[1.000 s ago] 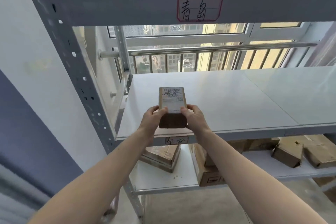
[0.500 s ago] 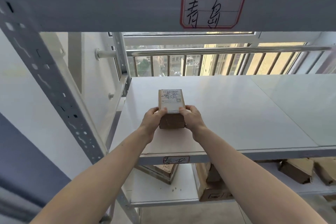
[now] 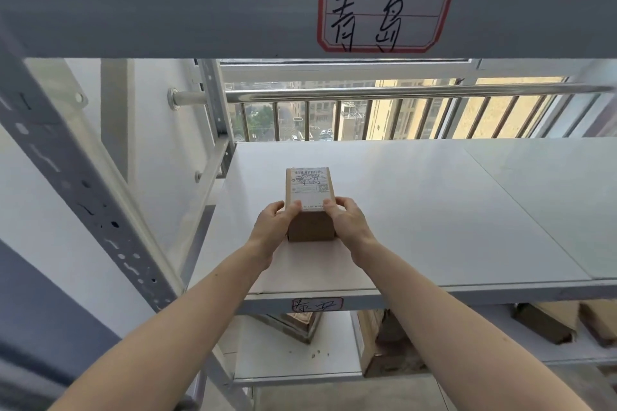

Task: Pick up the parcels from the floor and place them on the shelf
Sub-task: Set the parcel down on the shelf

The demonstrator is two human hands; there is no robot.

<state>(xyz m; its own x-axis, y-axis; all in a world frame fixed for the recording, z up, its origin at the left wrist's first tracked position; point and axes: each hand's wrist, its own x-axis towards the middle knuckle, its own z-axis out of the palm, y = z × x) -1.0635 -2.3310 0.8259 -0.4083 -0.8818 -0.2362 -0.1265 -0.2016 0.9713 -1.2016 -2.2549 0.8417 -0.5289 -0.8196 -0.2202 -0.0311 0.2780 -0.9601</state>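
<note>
A small brown parcel (image 3: 310, 207) sits on the white shelf (image 3: 417, 210) board, toward its 9 o'clock end. The left hand (image 3: 273, 227) grips its side at 9 o'clock, the right hand (image 3: 347, 223) at 3 o'clock, thumbs on the labelled top

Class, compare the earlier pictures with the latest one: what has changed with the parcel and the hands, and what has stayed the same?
The parcel has gone further in over the white shelf and now appears to rest on it. The left hand and right hand moved with it. Their grip on its two sides is unchanged; neither hand has let go. The boxes on the lower shelf stayed put.
</note>
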